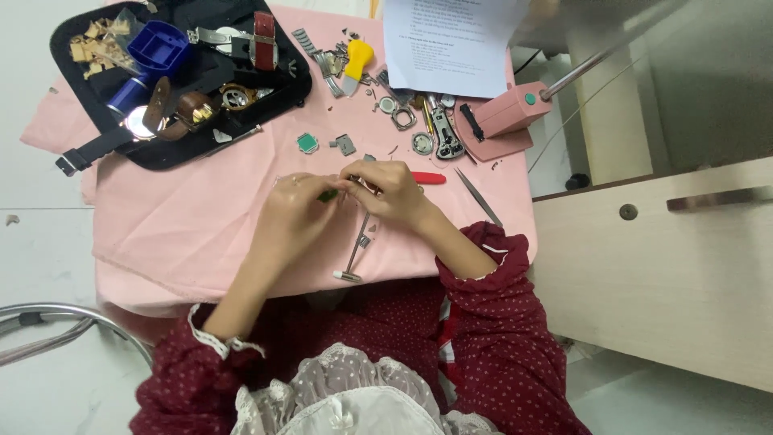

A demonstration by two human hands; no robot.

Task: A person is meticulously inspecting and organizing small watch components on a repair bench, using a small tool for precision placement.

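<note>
Pink cloth (201,225) covers the table, presumably to keep small parts from rolling and to show them clearly; I see both hands meeting at its middle. Left hand (294,217) pinches a small green piece (328,196) between thumb and fingertip, fingers closed narrow; right hand (394,193) is closed on the head of a metal watch band (359,242), whose free end hangs down toward the table edge, so the joint sits between the two grips. What exactly the green piece is I cannot tell, as it is small and half hidden. Red-handled tool (428,178) and tweezers (478,196) lie just beside the right hand, within reach; black tray (173,157) at upper left holds watches and straps; loose parts, a yellow-handled tool (356,60), a pink press (511,111) and a paper sheet (451,44) lie farther back.
</note>
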